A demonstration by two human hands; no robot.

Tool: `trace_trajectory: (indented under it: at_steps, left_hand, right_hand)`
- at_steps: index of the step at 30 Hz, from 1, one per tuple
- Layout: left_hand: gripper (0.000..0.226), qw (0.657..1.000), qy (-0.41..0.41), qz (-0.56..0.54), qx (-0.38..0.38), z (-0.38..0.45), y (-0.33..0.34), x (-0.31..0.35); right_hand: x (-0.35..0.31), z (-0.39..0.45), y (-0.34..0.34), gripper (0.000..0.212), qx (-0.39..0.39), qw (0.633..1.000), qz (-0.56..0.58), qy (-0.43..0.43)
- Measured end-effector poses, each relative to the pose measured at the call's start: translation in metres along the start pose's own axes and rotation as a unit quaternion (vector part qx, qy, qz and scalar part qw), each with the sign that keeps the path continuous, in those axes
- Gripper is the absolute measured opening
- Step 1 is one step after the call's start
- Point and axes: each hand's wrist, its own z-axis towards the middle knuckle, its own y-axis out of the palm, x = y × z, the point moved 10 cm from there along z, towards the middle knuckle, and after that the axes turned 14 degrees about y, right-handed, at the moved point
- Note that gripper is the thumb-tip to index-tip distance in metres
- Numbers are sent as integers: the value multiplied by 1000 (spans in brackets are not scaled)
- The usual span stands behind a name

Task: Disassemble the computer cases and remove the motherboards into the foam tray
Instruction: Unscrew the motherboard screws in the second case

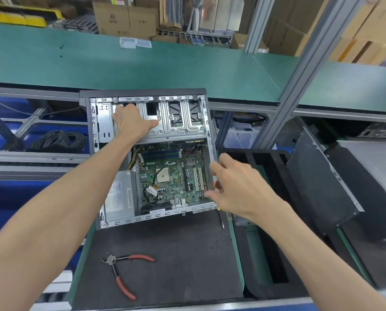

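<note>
One open computer case (151, 153) holds one motherboard (172, 176). The left hand (131, 124) presses flat on its drive cage (178, 124). The right hand (239, 187) grips one screwdriver (219, 198); one pair of pliers (122, 272) lies on the bench (187, 254).

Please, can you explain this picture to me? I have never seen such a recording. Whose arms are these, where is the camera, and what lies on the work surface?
There is no machine here: a person works with bare hands, and one camera on the head looks forward and down. The left hand rests on the silver metal drive frame of an open grey computer case. Inside lies the green motherboard, not yet removed. The right hand holds an orange-handled screwdriver at the case's right edge. The case lies on a dark grey mat, with red-handled cutting pliers nearer the person. A black foam tray waits to the right.
</note>
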Motion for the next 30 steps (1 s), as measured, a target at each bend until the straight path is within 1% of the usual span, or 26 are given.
trace_trajectory:
  at_steps: [1, 2, 3, 4, 5, 7, 8, 9, 10, 11, 12, 14, 15, 16, 17, 19, 20, 22, 23, 24, 25, 26, 27, 28, 29, 30]
  left_hand:
    - [62, 1000, -1, 0, 0, -1, 0, 0]
    - [61, 1000, -2, 2, -1, -1, 0, -1]
    - [61, 1000, -3, 4, -1, -1, 0, -2]
    - [61, 1000, -4, 6, -2, -1, 0, -2]
    - [60, 1000, -6, 6, -4, -1, 1, -3]
    - [60, 1000, -11, 5, -7, 1, 2, -3]
    - [60, 1000, -11, 5, -8, 2, 3, -3]
    - [60, 1000, -10, 5, -7, 2, 3, -3]
    - [60, 1000, -8, 4, -7, 3, 4, -2]
    - [60, 1000, -6, 3, -6, 3, 4, -2]
    - [60, 1000, -5, 3, -5, 3, 4, -2]
    - [59, 1000, -6, 6, -3, 4, 4, -3]
    - [59, 1000, -5, 9, -3, 4, 4, -4]
    - [60, 1000, -4, 11, -2, 5, 4, -4]
    - [61, 1000, -4, 12, -3, 5, 5, -4]
    - [62, 1000, -5, 11, -5, 6, 6, -5]
    - [62, 1000, -6, 8, -4, 6, 6, -5]
    - [62, 1000, -6, 4, -3, 6, 6, -6]
    - [62, 1000, -6, 3, -2, 7, 6, -6]
    - [62, 1000, -6, 2, 0, 7, 6, -6]
    - [62, 1000, -6, 1, 2, 7, 6, -7]
    - [62, 1000, -6, 0, 3, 7, 6, -7]
    - [62, 1000, -7, 1, 4, 7, 6, -7]
    - [62, 1000, -6, 3, 4, 7, 6, -8]
    - [62, 1000, -6, 4, 4, 8, 6, -8]
    - [62, 1000, -6, 6, 3, 8, 7, -8]
  right_hand:
    - [5, 0, -5, 36, 39, 998, -51, 19]
    - [7, -1, -9, 39, 61, 993, -91, 30]
    - [7, -1, -9, 37, 68, 992, -105, 31]
    - [8, -1, -4, 31, 53, 994, -93, 27]
    - [10, 0, 3, 24, 21, 997, -68, 24]
    - [6, -1, 7, 8, -32, 999, -1, -14]
    - [2, -3, 5, 11, -47, 997, 35, -41]
    - [-1, -6, 5, 20, -64, 994, 61, -62]
    - [-1, -7, 4, 24, -68, 992, 78, -66]
    - [2, -7, 2, 22, -56, 995, 73, -48]
    - [7, -6, 0, 23, -28, 998, 52, -18]
    - [21, -2, -1, 42, 18, 997, -40, 57]
    - [22, 0, -2, 45, 24, 995, -64, 75]
    - [20, 1, 0, 42, 23, 995, -67, 71]
    - [18, 2, 4, 34, 9, 997, -55, 58]
    - [10, 3, 6, 11, -24, 1000, 3, 10]
    - [6, 2, 6, 6, -44, 998, 33, -15]
    - [-1, -2, 9, 26, -78, 994, 58, -49]
    - [1, -2, 6, 27, -67, 996, 53, -35]
    - [4, -1, 1, 24, -32, 999, 39, -12]
    - [11, 1, -2, 29, -1, 1000, 5, 25]
    - [18, 2, -2, 39, 16, 998, -35, 56]
    - [20, 3, 0, 44, 14, 995, -67, 74]
    - [19, 4, 2, 43, 9, 995, -74, 71]
    - [17, 4, 6, 35, -3, 997, -58, 55]
    - [13, 4, 5, 23, -5, 999, -25, 34]
